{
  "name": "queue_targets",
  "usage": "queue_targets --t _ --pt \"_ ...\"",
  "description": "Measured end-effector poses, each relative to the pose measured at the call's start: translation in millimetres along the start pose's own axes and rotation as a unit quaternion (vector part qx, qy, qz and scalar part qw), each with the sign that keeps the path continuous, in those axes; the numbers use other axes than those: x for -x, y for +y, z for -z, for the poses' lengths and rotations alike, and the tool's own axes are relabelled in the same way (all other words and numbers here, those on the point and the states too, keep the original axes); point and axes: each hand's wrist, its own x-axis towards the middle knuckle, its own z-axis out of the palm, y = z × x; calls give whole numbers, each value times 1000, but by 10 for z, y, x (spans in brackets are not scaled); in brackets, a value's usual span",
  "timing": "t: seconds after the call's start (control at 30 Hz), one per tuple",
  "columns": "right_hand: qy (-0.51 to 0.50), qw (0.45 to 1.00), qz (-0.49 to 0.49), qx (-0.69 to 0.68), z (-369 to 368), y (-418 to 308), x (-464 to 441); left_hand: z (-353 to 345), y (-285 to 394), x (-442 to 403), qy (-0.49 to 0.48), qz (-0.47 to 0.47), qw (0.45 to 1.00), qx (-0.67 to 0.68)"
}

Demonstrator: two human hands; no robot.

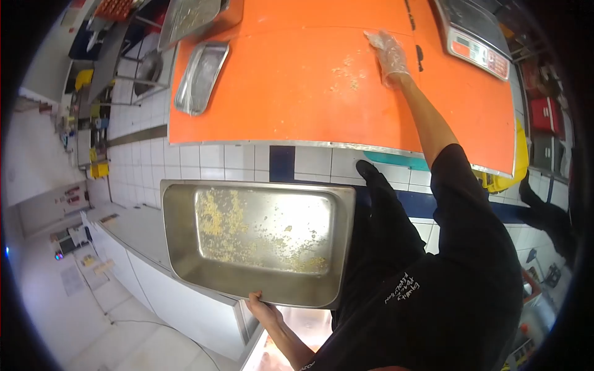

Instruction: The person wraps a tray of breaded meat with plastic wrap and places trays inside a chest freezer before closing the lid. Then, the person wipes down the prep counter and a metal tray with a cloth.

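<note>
My left hand [262,302], bare, grips the near rim of a deep rectangular steel food pan [257,286]. The pan is tilted so that its inside faces me. Pale yellow crumbs [213,217] cling to its bottom, thickest at the left end. Across the orange tabletop [284,80] reaches my right hand [390,55], in a clear plastic glove, its fingers curled together. Something whitish shows at its fingertips; I cannot make out what it is. Beside it on the orange surface lie scattered pale crumbs [349,74], apart from the glove.
A smaller steel tray [201,79] and a larger steel container [192,18] sit at the table's left end. A digital scale [476,46] stands at the right. Below the pan is a white cabinet [185,309]. Another person's dark-clothed leg [547,213] shows at far right.
</note>
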Motion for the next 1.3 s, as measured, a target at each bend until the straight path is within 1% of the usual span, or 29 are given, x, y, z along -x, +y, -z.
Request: queue_targets --t 0.03,0.07,0.1,0.13,0.2,0.23,0.27,0.3,0.33,0.4,0.43,0.47,0.5,0.53,0.57,0.6,0.63,0.7,0.73,0.8,0.83,0.9,0.97,1.03,1.07,1.13,1.2,1.27,1.3 --pt "-56 997 -29 -37 -132 29 -7 85 -138 -54 33 6 999 -14" --pt "-90 993 -49 -52 -228 95 42 131 -237 -73 67 14 997 -31" --pt "-123 988 -70 -64 -325 152 96 149 -354 -90 61 25 998 -16" --pt "-167 978 -102 -73 -390 193 145 137 -493 -125 109 56 991 -42" --pt "-218 964 -134 -72 -527 154 302 325 -923 -346 44 56 997 -29" --pt "-237 971 -34 8 -569 85 474 282 -1128 -424 40 66 997 -23" --pt "-251 966 18 49 -629 14 632 190 -1287 -485 36 75 996 -18" --pt "-260 959 71 88 -689 -60 789 -26 -1344 -484 55 82 995 -16" --pt "-273 954 55 108 -749 -119 913 -213 -1391 -488 74 89 993 -14" --pt "-294 945 40 133 -879 -34 1040 -319 -1703 -651 71 123 990 -16" --pt "-289 951 80 79 -960 68 1075 -406 -1839 -748 94 143 985 -32" --pt "-292 950 95 56 -1005 103 1154 -476 -2001 -823 118 167 978 -50" --pt "-296 948 110 32 -1049 135 1235 -554 -2115 -870 95 165 981 -27" --pt "-317 946 47 50 -1092 -25 1371 -648 -2205 -935 71 160 984 -2" --pt "-326 943 24 62 -1132 -28 1404 -732 -2283 -1016 36 163 986 9" --pt "-336 939 0 73 -1172 -30 1436 -827 -2338 -1097 35 163 986 20" --pt "-314 924 186 111 -1205 166 1454 -914 -2382 -1164 16 156 987 19" --pt "-285 873 368 146 -1259 222 1539 -1015 -2373 -1253 -21 150 988 -17" --pt "-353 897 266 8 -1342 253 1633 -1070 -2374 -1305 -21 151 988 -13" --pt "-411 890 150 -128 -1404 228 1926 -1116 -2405 -1377 -39 126 991 -32" --pt "-434 869 234 -37 -1380 199 2100 -1114 -2426 -1407 -38 112 992 -46" --pt "-492 833 232 105 -1375 -46 2519 -1118 -2389 -1416 -42 102 992 -57" --pt "-489 817 235 193 -1307 -126 2897 -1154 -2272 -1452 -57 87 992 -68" --pt "-455 819 305 171 -1322 238 2971 -1180 -2154 -1442 -57 82 992 -73" --pt "-451 820 308 173 -1322 174 2899 -1199 -2095 -1427 -62 80 992 -71" --pt "-434 860 267 35 -1323 27 2659 -1218 -1982 -1397 -43 95 992 -76" --pt "-410 879 222 -105 -1341 -205 2303 -1201 -2002 -1420 -39 93 992 -76" --pt "-384 873 256 -155 -1384 -396 1736 -1155 -2067 -1462 -55 84 992 -79" --pt "-370 864 312 -135 -1396 -432 1260 -1146 -2084 -1459 -46 89 992 -76"
